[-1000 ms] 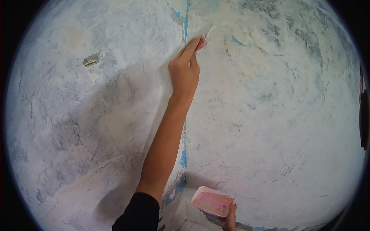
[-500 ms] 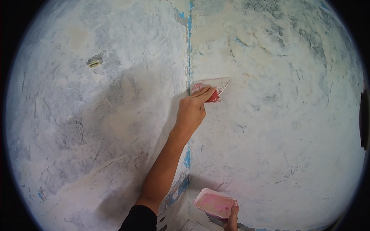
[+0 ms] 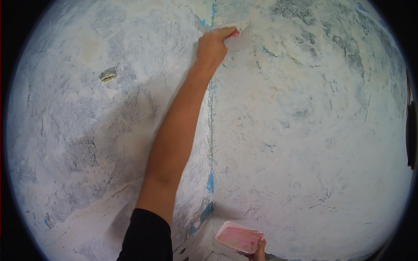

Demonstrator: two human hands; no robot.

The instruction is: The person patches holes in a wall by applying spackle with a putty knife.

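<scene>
Since half a second earlier, the left hand (image 3: 212,48) had risen toward twelve o'clock beside the blue-streaked corner (image 3: 211,130), carrying the scraper (image 3: 236,32) with it. The scraper was between twelve and one, at the right-hand wall (image 3: 305,174), its pale blade toward one o'clock. The left fingers were closed on its red part, partly hidden. Between five and six, the right hand (image 3: 260,251) gripped the pink-smeared tray (image 3: 237,238) by its four-o'clock end, thumb at the rim.
</scene>
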